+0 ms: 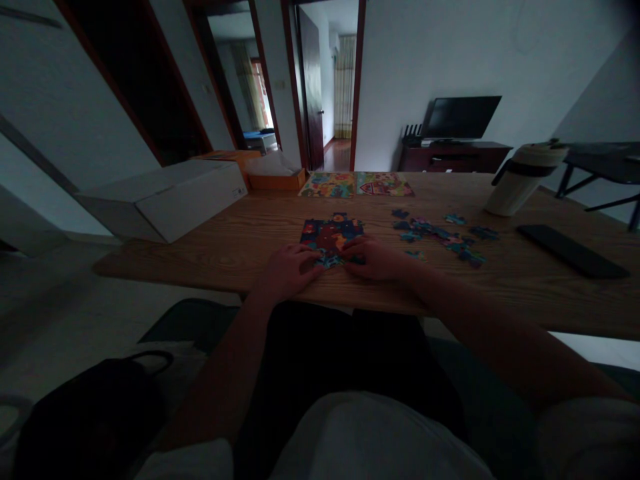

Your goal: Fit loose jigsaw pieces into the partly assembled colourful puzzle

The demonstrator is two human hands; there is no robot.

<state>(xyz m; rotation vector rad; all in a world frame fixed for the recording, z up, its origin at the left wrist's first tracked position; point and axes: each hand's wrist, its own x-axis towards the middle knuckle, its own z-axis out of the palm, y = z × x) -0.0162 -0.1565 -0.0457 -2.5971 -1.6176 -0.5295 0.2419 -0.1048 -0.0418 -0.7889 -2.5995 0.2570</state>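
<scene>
Near table edge (pixel 350 303), hands (pixel 333 263) on puzzle (pixel 330 235)

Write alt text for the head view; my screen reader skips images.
Both hands, left hand and right hand, rest on a partly assembled jigsaw puzzle on a wooden table. Loose pieces lie right of it.

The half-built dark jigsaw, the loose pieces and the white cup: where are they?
Half-built dark jigsaw (pixel 331 235), head view, its middle.
Loose blue jigsaw pieces (pixel 443 235), head view, middle of the scatter.
Tall white cup (pixel 520 183), head view, its side wall.
</scene>
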